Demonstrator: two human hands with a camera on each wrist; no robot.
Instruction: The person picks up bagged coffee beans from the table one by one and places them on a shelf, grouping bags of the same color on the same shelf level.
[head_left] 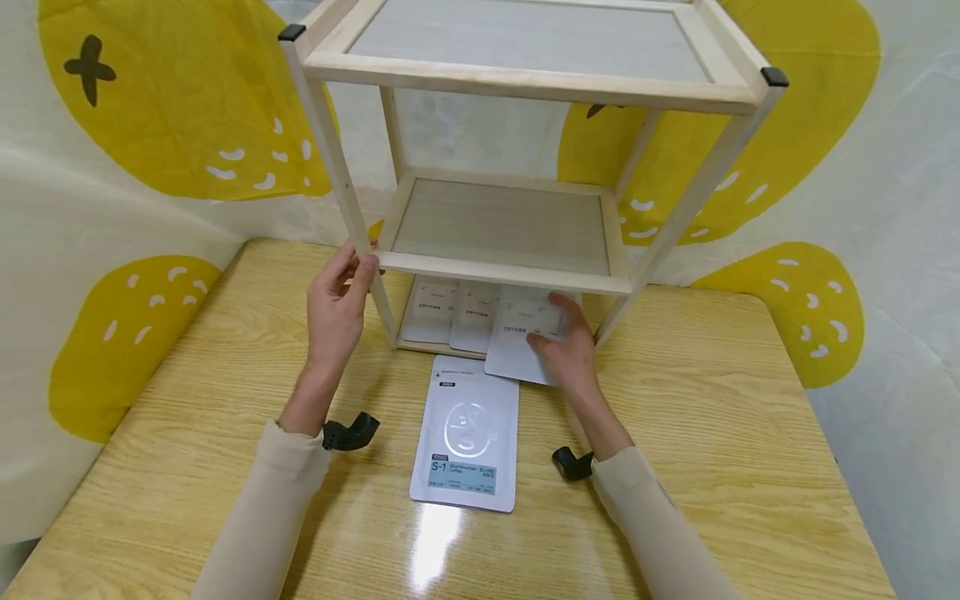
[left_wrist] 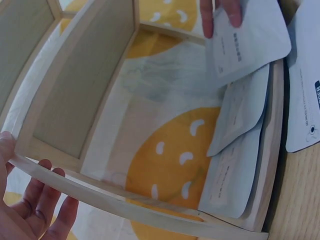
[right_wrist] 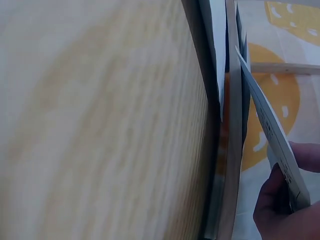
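Observation:
My left hand (head_left: pixel 336 304) holds the left front post of a wooden shelf rack (head_left: pixel 480 268) at the middle shelf. In the left wrist view its thumb lies on one side of the post and the fingers (left_wrist: pixel 65 217) on the other. My right hand (head_left: pixel 572 350) pinches a white pouch (head_left: pixel 510 354) by its right side, between thumb and fingers in the right wrist view. This pouch tilts over the bottom shelf, its near edge reaching past the front rail. Two similar pouches, a left one (head_left: pixel 429 321) and a middle one (head_left: pixel 472 325), lie overlapping on that shelf.
Another white pouch (head_left: pixel 468 425), with a blue label reading S-1 Blue Mountain Coffee, lies on the wooden table (head_left: pixel 675 467) before the rack. The rack's top shelf (head_left: pixel 525 42) overhangs the work. A patterned yellow-and-white cloth (head_left: pixel 187 108) hangs behind and at both sides.

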